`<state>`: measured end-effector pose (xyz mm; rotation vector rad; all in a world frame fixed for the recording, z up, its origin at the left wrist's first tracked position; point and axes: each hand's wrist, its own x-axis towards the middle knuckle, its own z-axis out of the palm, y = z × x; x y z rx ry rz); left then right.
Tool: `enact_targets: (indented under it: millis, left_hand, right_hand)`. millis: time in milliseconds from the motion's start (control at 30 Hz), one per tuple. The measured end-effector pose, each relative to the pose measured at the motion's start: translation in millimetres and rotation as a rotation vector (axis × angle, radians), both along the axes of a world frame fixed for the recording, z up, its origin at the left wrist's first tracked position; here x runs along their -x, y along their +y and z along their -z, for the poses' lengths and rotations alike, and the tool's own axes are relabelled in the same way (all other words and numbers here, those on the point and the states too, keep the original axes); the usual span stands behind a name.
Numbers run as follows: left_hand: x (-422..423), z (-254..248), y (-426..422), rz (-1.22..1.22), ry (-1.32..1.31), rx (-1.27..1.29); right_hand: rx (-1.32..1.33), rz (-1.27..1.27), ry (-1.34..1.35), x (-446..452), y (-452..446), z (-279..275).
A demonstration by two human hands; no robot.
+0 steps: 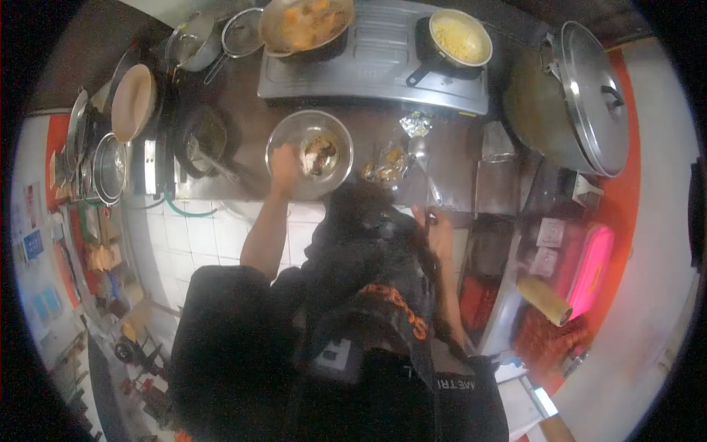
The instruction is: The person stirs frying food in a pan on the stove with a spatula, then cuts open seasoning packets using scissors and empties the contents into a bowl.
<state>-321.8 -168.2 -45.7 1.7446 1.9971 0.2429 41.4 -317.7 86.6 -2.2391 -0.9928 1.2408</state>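
My left hand (286, 166) reaches over the near left rim of a round metal bowl (274, 132), its fingers closed around something I cannot make out. Dark brown pieces (321, 152) lie inside the bowl. Down at the counter's front edge is my right hand (434, 221), with its fingers bent; what it holds, if anything, is too small to tell. A metal spoon (420, 158) lies just beyond it, beside a clear plastic bag (388, 166) with yellowish-brown contents and a crumpled piece of foil (416, 124).
A steel stove (368, 81) carries a pan of orange food (276, 26) and a pan of yellow food (462, 37). At right stands a large lidded pot (549, 103). A dark pan (202, 140) with a utensil sits left; hanging pans (134, 103) are beyond.
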Motion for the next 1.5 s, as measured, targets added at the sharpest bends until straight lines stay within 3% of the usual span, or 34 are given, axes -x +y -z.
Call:
enact_targets:
  millis: [67,200,267,367,467,567,600,633,667,700,733,767,833,900,1000,1100,1167,1200,1233,1333,1500]
  left_hand:
    - [-4,-8,11,-0.028,-0.021,-0.140]
    - [8,11,21,0.028,0.055,-0.096]
    - [9,15,2,0.027,-0.110,-0.329]
    - [25,55,4,0.031,-0.019,-0.277]
    - [3,1,1,-0.030,-0.062,-0.240]
    - [10,11,-8,-0.044,-0.107,-0.223]
    - [4,8,3,-0.088,-0.045,-0.287]
    - [4,6,7,0.092,-0.135,-0.523]
    - [9,5,0,0.002,-0.101,-0.300]
    - [4,-12,-5,-0.097,-0.063,-0.079]
    - [0,-15,-1,-0.094,-0.059,-0.219]
    - [-11,-15,7,-0.186,-0.303,-0.379]
    - [-42,-55,4,-0.097,-0.298,-0.348]
    - [-85,-76,3,0.024,-0.438,-0.113]
    - [-138,-11,-1,0.205,-0.572,-0.082]
    - [-173,29,7,0.318,-0.382,0.135]
    - [-191,71,23,0.460,0.020,0.170]
    - [-209,32,34,0.368,-0.041,0.097]
    - [-222,40,50,0.320,-0.086,0.200]
    - [-266,63,78,0.198,-0.190,0.153]
    - [-324,101,98,-0.019,-0.082,-0.002]
  right_hand:
    - [0.037,-0.038,-0.007,-3,8,-9]
    - [-0.024,-0.075,-0.047,-2,11,-11]
    - [0.019,-0.047,-0.029,-4,4,-8]
    - [0.109,-0.026,-0.005,-6,7,-5]
    - [-0.055,0.010,-0.085,-5,15,-2]
    - [0.033,0.006,0.040,-8,-4,-6]
    - [-0.052,-0.063,0.000,-7,5,-8]
    - [-0.111,-0.145,-0.042,-7,7,-10]
    - [-0.153,-0.027,-0.048,0,-1,-10]
    - [-0.007,-0.001,0.038,1,6,-25]
    - [0.045,-0.002,0.033,0,4,-23]
    - [0.087,-0.001,0.023,-3,7,-18]
    - [0.029,-0.015,-0.028,0,-5,-31]
    - [-0.029,0.155,0.083,-1,-2,-23]
    - [0.047,0.093,0.029,-16,-7,-7]
    - [0.075,0.127,0.053,-18,-6,-30]
    - [0.103,0.165,0.080,-19,-6,-41]
    - [0.121,0.178,0.073,-21,-10,-41]
    - [0.144,0.190,0.066,-24,-15,-42]
    - [0.145,0.233,0.094,-32,-31,-36]
    - [0.186,0.272,0.136,-45,-49,-38]
